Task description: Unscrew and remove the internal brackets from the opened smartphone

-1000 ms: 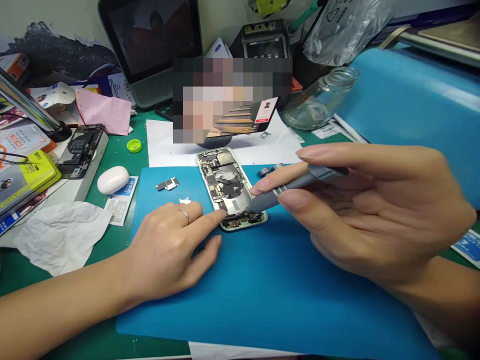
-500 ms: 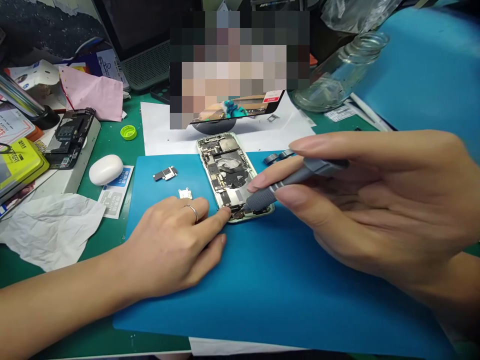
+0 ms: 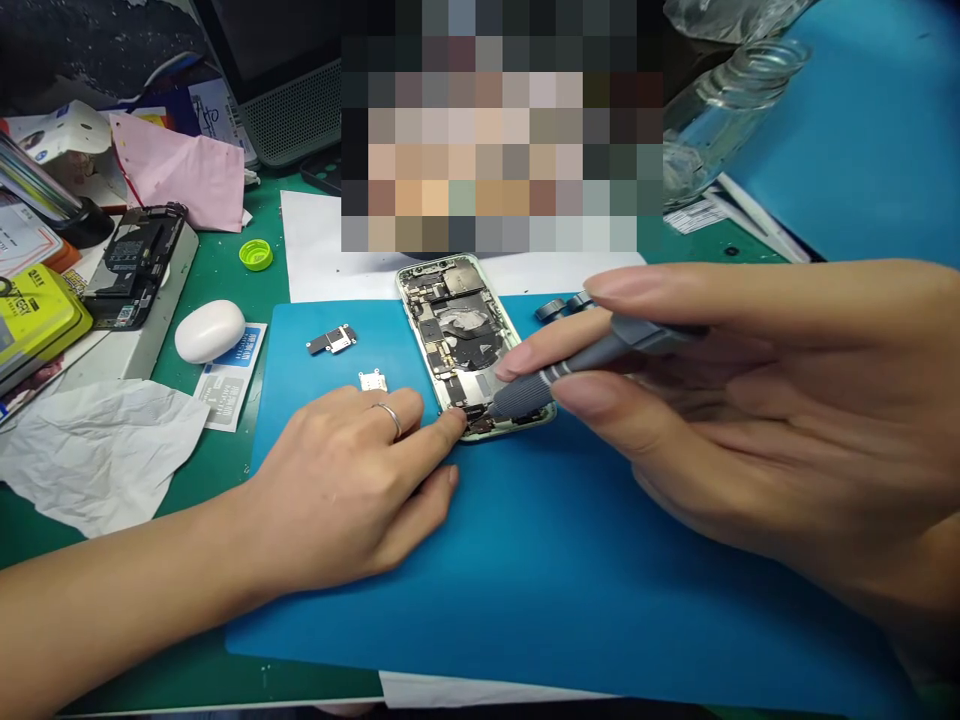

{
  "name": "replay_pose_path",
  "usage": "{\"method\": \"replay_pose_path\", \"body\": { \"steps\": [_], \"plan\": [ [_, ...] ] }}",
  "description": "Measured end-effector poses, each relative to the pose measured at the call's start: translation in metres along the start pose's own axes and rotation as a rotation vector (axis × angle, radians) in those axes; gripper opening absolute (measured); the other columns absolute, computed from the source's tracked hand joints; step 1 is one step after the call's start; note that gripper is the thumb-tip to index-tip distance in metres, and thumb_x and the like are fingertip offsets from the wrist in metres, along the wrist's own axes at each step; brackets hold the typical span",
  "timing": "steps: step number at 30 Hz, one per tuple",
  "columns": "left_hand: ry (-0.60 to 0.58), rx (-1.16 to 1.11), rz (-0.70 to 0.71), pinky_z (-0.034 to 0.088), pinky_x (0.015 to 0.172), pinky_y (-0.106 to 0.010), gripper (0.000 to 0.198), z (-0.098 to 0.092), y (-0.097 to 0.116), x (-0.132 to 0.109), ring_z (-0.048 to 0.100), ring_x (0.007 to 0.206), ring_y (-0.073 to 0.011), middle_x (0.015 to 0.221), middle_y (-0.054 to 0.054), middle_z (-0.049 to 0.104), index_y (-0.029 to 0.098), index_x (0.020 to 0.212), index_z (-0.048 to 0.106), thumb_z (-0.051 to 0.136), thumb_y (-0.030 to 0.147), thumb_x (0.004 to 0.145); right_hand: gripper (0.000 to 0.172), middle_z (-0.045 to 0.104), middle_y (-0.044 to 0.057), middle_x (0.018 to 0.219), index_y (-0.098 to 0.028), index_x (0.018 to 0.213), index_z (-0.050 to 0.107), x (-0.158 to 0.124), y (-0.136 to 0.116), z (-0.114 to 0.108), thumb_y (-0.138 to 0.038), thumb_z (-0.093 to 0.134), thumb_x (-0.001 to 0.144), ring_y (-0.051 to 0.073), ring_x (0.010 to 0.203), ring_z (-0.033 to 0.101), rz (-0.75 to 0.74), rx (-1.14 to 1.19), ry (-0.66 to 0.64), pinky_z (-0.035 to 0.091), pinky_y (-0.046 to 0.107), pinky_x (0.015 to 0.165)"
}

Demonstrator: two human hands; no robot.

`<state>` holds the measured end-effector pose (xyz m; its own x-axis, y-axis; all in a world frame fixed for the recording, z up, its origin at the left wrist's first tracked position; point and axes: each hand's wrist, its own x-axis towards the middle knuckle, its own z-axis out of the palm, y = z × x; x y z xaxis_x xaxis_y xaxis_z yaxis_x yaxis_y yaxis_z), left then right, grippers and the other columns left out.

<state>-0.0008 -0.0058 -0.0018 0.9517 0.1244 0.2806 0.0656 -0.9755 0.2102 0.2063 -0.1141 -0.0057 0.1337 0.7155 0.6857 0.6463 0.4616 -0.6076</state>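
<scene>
An opened phone [image 3: 459,340] with its insides bare lies on a blue mat [image 3: 525,570]. My left hand [image 3: 352,495] rests flat on the mat, fingers stretched out, a fingertip pressed against the phone's lower left corner. My right hand [image 3: 765,420] pinches a grey screwdriver [image 3: 577,365] whose tip sits on the phone's bottom end. Two small metal parts [image 3: 331,341] [image 3: 372,380] lie on the mat left of the phone.
Behind the mat lies white paper [image 3: 315,250]. At the left are a white case [image 3: 209,330], a green cap [image 3: 256,255], a second opened phone [image 3: 135,265] on a block, crumpled paper [image 3: 97,450] and a yellow box [image 3: 34,320]. A glass jar [image 3: 720,110] lies at the back right.
The view has dipped and drawn a little closer. Both hands keep their places on the phone, the screwdriver tip staying at its bottom end.
</scene>
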Motion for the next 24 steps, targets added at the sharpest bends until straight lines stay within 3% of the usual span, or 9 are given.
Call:
{"method": "replay_pose_path", "body": {
  "steps": [5,9,12,16,21,24],
  "plan": [
    [-0.018,0.004,-0.008,0.040,0.059,-0.035,0.032,0.001,-0.001,0.000,0.055,0.065,-0.0190,0.082,-0.003,0.062,0.013,0.122,0.071,0.051,0.028,0.102,0.072,0.073,-0.008,0.124,-0.047,0.148,0.050,-0.002,0.000,-0.005,-0.008,0.068,0.089,0.013,0.104,0.076,0.030,-0.025,-0.138,0.065,0.021,0.093],
    [-0.012,0.013,-0.007,0.039,0.058,-0.034,0.031,0.000,-0.001,0.000,0.054,0.063,-0.0187,0.080,-0.002,0.061,0.014,0.119,0.072,0.051,0.028,0.102,0.080,0.069,-0.005,0.135,-0.042,0.153,0.045,0.000,0.004,-0.006,-0.005,0.071,0.087,0.015,0.115,0.072,-0.084,-0.055,-0.176,0.059,0.024,0.106],
    [-0.012,0.021,-0.006,0.038,0.058,-0.034,0.032,0.000,0.000,0.000,0.053,0.062,-0.0187,0.079,-0.002,0.061,0.014,0.121,0.071,0.050,0.029,0.102,0.081,0.067,-0.003,0.139,-0.041,0.155,0.042,0.002,0.006,-0.006,-0.006,0.070,0.087,0.017,0.121,0.069,-0.161,-0.055,-0.202,0.060,0.028,0.105],
    [-0.015,0.018,-0.005,0.038,0.058,-0.034,0.032,0.000,-0.001,-0.001,0.053,0.063,-0.0184,0.082,-0.002,0.061,0.014,0.123,0.070,0.050,0.029,0.103,0.080,0.064,0.001,0.142,-0.037,0.160,0.033,0.004,0.005,-0.006,-0.006,0.062,0.092,0.016,0.123,0.067,-0.152,-0.074,-0.255,0.057,0.031,0.106],
    [-0.009,0.014,-0.004,0.038,0.059,-0.034,0.033,0.000,-0.002,-0.001,0.052,0.064,-0.0183,0.081,-0.002,0.060,0.014,0.124,0.070,0.050,0.030,0.103,0.074,0.068,0.004,0.134,-0.033,0.159,0.036,0.008,0.001,-0.006,-0.012,0.064,0.094,0.018,0.108,0.067,-0.223,-0.167,-0.207,0.060,0.033,0.093],
    [-0.012,0.009,-0.005,0.038,0.059,-0.035,0.032,0.000,-0.001,-0.001,0.052,0.063,-0.0184,0.081,-0.002,0.060,0.014,0.122,0.070,0.050,0.030,0.103,0.073,0.066,0.005,0.137,-0.035,0.159,0.034,0.009,0.001,-0.006,-0.014,0.062,0.095,0.020,0.118,0.065,-0.189,-0.131,-0.242,0.057,0.037,0.101]
  ]
}}
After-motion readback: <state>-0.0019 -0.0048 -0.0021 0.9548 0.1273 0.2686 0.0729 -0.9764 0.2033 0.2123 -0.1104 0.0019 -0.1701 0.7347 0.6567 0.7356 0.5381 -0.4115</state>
